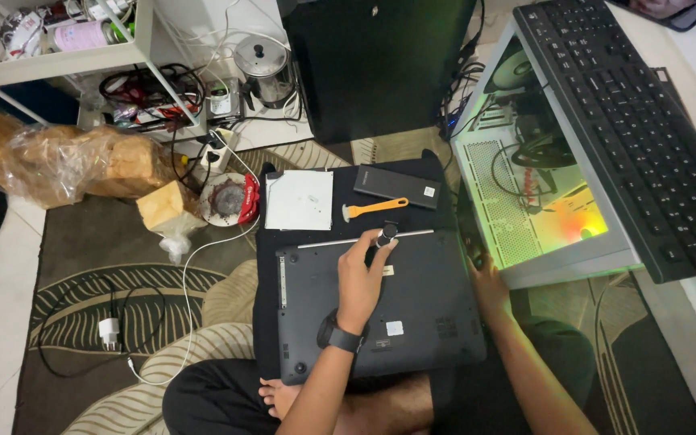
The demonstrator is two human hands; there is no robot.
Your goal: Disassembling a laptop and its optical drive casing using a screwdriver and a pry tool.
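The open computer case [549,209] lies on its side at the right, window up, with a black keyboard [630,129] resting across its top, out of your way. Your laptop [380,310] lies upside down on a black mat [271,322] over your crossed legs, its base facing you so the screws can be reached from above. Just beyond it on the mat sit a white square plate [300,200], a black flat box [396,186] and an orange-handled pry tool [374,209], all within an easy reach. Your left hand [362,278] is closed around a screwdriver [385,236], held upright at the laptop's far edge, so the tip bears straight down. Your right hand [489,286] presses on the laptop's right edge, apparently steadying it; I cannot tell whether its grip closes on anything.
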